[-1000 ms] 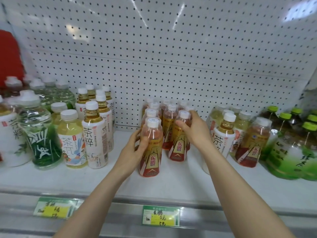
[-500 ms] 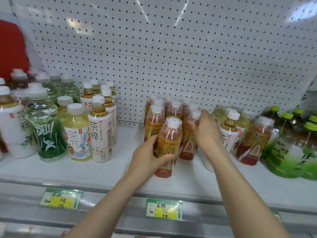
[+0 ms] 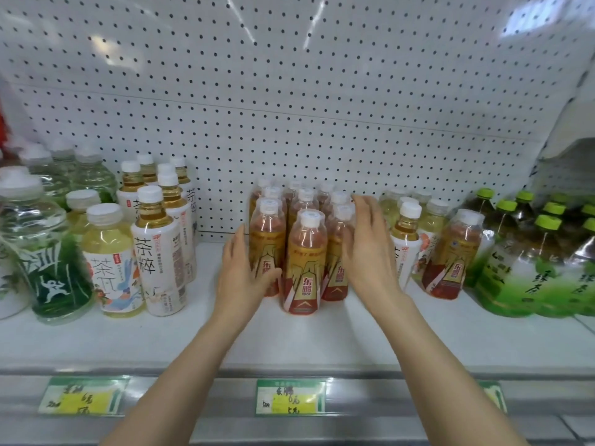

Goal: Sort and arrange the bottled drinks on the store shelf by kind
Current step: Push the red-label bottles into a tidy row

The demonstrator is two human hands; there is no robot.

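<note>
**Left hand** point(image 3: 244, 275): fingers straight, palm laid flat against the left flank of the red-and-gold bottles point(image 3: 269, 243), thumb touching the front of the nearest one. It grips nothing.

**Right hand** point(image 3: 367, 252): fingers straight and together, palm flat against the right flank of the same group. It grips nothing. The hands stand apart with the group between them. This reads as a squeezing hold, meant to close the rows into one tight block rather than to lift.

**Red-and-gold bottles**: white caps, upright, mid-shelf point(image 3: 322, 336), in rows running back to the pegboard point(image 3: 289, 107). The front bottle point(image 3: 304, 268) stands forward of the rest, between the palms. Whether either palm touches it cannot be told.

**Stray bottle** point(image 3: 450, 262): same red-and-gold label, upright, well to the right. It sits beyond the lone white-label bottle point(image 3: 406, 249) and just beside the green-capped bottles point(image 3: 528, 268). Judged out of place and probably due to join the group.

**Left of the hands**: white-label tea row point(image 3: 161, 252), then a pale yellow bottle point(image 3: 109, 262), then clear green-label bottles point(image 3: 42, 252). The lone white-label bottle appears to match the tea row, so it is likely misfiled too.

**Price tag** point(image 3: 289, 397): on the shelf edge directly below the group, which may explain why the group stands there.
</note>
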